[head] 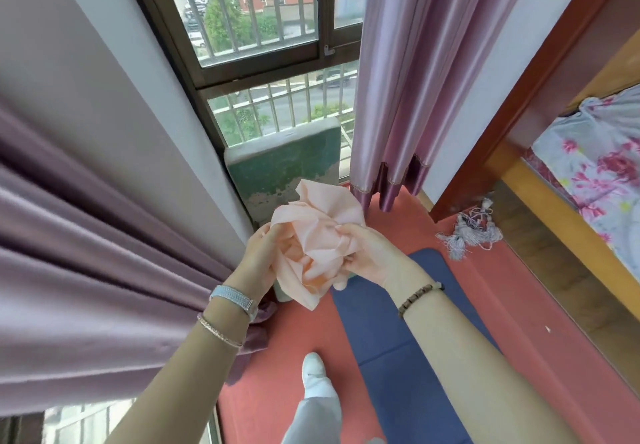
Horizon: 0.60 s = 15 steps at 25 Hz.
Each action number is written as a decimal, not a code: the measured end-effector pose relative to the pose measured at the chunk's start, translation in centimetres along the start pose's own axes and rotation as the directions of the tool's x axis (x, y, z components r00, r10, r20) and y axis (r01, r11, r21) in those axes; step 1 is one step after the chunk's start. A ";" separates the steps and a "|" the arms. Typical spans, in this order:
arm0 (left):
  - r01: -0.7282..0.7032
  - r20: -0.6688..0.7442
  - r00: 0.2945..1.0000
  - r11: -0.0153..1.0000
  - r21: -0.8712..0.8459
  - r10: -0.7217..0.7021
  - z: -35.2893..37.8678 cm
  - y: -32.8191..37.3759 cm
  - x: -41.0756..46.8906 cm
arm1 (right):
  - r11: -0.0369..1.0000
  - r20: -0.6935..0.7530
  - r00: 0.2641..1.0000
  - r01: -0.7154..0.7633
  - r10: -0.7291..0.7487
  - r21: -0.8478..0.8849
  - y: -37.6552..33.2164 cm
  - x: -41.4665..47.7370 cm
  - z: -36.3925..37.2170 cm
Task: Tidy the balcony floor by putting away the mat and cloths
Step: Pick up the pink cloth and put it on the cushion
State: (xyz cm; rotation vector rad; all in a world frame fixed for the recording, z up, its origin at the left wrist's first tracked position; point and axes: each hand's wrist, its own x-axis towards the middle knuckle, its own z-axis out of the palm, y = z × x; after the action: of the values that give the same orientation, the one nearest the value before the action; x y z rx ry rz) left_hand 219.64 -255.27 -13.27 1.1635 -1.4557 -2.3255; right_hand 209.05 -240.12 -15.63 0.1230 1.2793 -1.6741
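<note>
A crumpled peach cloth is bunched up in the air in front of me, above the floor. My left hand grips its left side and my right hand pinches its right side, fingers curled into the folds. A dark blue mat lies flat on the red floor under my right forearm, running toward me. A small pale green thing shows just under the cloth at the mat's far end, mostly hidden.
Purple curtains hang at left and at centre right. A worn green cushion leans against the window. A tasselled tieback lies on the floor. A wooden bed with floral bedding stands at right. My white-shoed foot is beside the mat.
</note>
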 end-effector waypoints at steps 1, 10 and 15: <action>-0.003 -0.006 1.000 1.000 0.002 0.003 -0.3 0.9 1.4 | 1.000 -0.003 1.000 0.012 -0.012 0.022 -0.5 1.2 0.6; 0.019 -0.028 0.999 1.000 -0.014 -0.019 -1.4 3.7 9.0 | 0.997 -0.018 1.000 -0.010 0.012 0.079 -3.2 8.5 2.1; 0.063 -0.088 0.994 0.998 -0.015 -0.065 -1.4 2.7 13.6 | 0.993 -0.052 0.995 -0.079 0.084 0.092 -3.7 13.1 1.0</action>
State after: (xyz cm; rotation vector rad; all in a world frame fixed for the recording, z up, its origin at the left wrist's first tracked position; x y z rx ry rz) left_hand 210.62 -264.50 -18.55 1.3109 -1.3921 -2.2885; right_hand 200.11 -249.26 -20.34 0.2739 1.2242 -1.6683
